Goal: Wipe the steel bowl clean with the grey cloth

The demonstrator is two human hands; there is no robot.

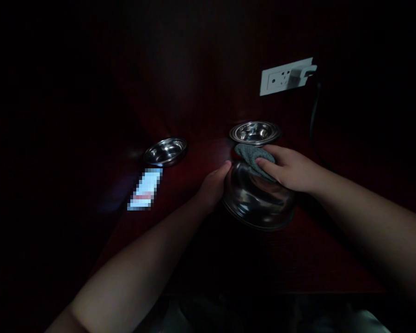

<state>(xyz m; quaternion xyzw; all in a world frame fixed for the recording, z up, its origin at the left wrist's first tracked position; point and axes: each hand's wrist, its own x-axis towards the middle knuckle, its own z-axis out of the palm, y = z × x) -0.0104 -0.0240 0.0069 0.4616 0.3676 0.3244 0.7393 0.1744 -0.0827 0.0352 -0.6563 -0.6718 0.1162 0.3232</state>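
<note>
A shiny metal bowl (260,201) is tipped over, its rounded outside turned up and its rim toward me. My left hand (215,182) grips it at the left side, thumb on the outside and the other fingers hidden. In my right hand (287,166) is a folded grey-green cloth (254,159), pinched between thumb and fingers and pressed against the top of the bowl. Just behind the cloth stand nested metal bowls (254,132), right side up.
Another metal bowl (166,151) stands at the left on the dark red table (190,185). Close before it glows a blurred-out screen (145,188), likely a phone. A white wall socket (277,79) holds a plug with a cable (314,111) hanging down. The surroundings are very dark.
</note>
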